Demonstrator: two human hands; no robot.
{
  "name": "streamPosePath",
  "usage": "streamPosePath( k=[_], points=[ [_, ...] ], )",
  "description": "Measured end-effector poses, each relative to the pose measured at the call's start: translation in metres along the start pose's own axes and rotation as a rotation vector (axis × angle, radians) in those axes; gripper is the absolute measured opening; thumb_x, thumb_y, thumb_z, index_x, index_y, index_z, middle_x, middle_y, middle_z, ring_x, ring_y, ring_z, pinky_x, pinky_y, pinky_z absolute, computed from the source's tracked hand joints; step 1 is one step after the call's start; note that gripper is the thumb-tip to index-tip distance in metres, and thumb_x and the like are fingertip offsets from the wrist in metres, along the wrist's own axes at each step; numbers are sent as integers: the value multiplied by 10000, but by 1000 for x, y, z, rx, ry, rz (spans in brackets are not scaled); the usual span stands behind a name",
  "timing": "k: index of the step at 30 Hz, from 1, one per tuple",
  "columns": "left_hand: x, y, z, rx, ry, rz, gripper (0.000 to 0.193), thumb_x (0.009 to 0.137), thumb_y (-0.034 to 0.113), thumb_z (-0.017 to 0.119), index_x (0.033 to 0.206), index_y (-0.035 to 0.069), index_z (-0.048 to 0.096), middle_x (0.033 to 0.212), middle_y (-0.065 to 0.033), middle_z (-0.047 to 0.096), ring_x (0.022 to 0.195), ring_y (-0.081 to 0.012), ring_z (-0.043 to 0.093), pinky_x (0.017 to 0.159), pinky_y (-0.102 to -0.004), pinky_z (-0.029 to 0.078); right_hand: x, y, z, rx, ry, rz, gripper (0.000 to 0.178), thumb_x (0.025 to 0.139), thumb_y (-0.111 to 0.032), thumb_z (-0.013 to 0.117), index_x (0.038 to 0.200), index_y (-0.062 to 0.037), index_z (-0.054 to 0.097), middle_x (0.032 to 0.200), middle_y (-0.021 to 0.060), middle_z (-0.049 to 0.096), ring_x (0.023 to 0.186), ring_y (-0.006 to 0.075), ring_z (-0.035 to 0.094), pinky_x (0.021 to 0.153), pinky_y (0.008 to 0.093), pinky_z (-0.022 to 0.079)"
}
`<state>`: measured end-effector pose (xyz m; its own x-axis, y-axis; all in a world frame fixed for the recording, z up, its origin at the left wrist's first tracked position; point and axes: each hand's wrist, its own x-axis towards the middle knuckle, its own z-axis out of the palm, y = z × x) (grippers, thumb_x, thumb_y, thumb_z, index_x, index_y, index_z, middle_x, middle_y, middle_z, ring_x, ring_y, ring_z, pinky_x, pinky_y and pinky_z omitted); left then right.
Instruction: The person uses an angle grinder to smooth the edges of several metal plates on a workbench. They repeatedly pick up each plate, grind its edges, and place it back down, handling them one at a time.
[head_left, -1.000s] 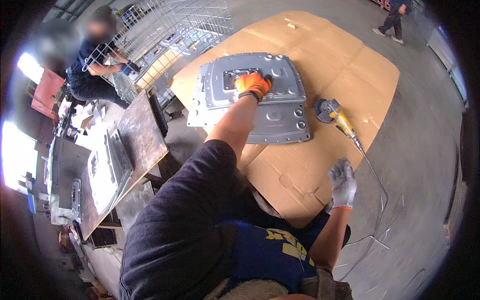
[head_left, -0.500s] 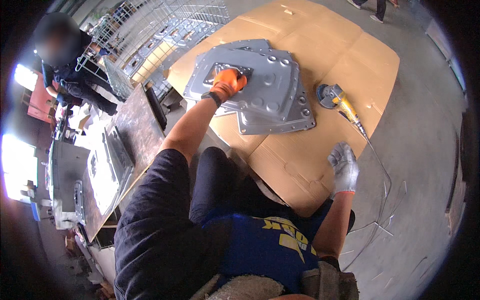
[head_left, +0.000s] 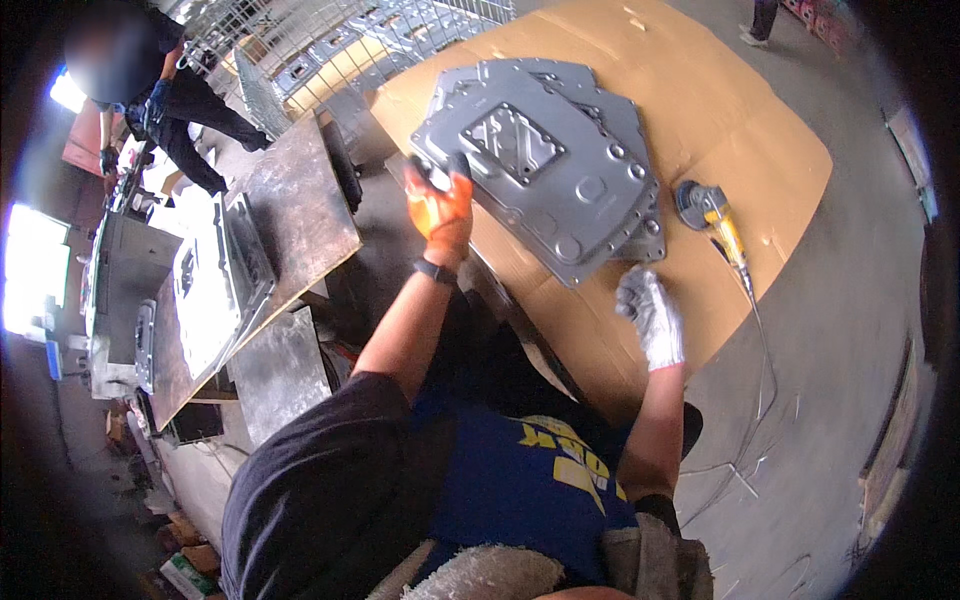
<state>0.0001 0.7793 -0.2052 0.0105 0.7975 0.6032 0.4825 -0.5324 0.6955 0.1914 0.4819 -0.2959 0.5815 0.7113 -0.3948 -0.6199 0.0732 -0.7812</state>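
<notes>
A grey stamped metal plate with a ribbed square centre lies on top of a similar plate on brown cardboard. My left hand, in an orange glove, grips the top plate's near left corner. My right hand, in a whitish glove, hovers over the cardboard's near edge with its fingers loose and nothing in it. It is just short of the plates' near corner.
A yellow angle grinder lies on the cardboard right of the plates, its cable trailing over the concrete floor. A steel workbench carrying another plate stands at left. A wire cage and another person are beyond it.
My left hand has moved from the plate's middle to its left corner, and the plate has turned and come nearer. My right hand has lifted toward the plates.
</notes>
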Motion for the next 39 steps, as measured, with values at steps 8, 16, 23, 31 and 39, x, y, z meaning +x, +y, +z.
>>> streamPosePath(
  k=[8, 16, 23, 31, 39],
  points=[
    [-16, -58, 49, -685, -329, -803, 612, 895, 410, 670, 1273, -26, 467, 1172, -84, 585, 983, -199, 604, 833, -332, 525, 3, -16, 102, -85, -87, 97, 421, 955, -427, 549, 1211, -93, 576, 1036, 22, 660, 777, 138, 641, 561, 273, 531],
    [-13, -116, 87, -744, -456, -802, 481, 891, 241, 632, 1274, -14, 495, 1058, -112, 632, 906, -217, 598, 785, -334, 495, -12, 38, 106, -68, -58, -8, 248, 896, -98, 595, 1132, -32, 562, 998, 75, 642, 750, 186, 648, 542, 299, 571],
    [6, -88, 63, -295, -402, -520, 531, 769, 344, 727, 1150, -2, 595, 1017, -141, 679, 894, -225, 624, 811, -354, 488, -66, 76, 170, -222, 3, 70, 264, 934, -261, 626, 1054, -25, 620, 978, 72, 666, 770, 176, 637, 648, 307, 542],
    [-10, -63, 57, -153, -321, -510, 570, 698, 315, 736, 1116, -43, 586, 1032, -243, 670, 984, -372, 641, 843, -417, 493, -49, -18, 113, -556, -86, 11, 338, 908, -293, 643, 1057, 9, 661, 866, 96, 703, 699, 174, 662, 670, 308, 528],
    [-20, -56, 73, -12, -308, -591, 490, 683, 321, 701, 1012, -12, 556, 925, -264, 658, 903, -441, 631, 779, -461, 505, 81, -164, -51, -1750, 638, -330, 702, 806, -306, 691, 1357, 18, 401, 1126, 288, 622, 1055, 400, 612, 887, 427, 492]
  ],
)
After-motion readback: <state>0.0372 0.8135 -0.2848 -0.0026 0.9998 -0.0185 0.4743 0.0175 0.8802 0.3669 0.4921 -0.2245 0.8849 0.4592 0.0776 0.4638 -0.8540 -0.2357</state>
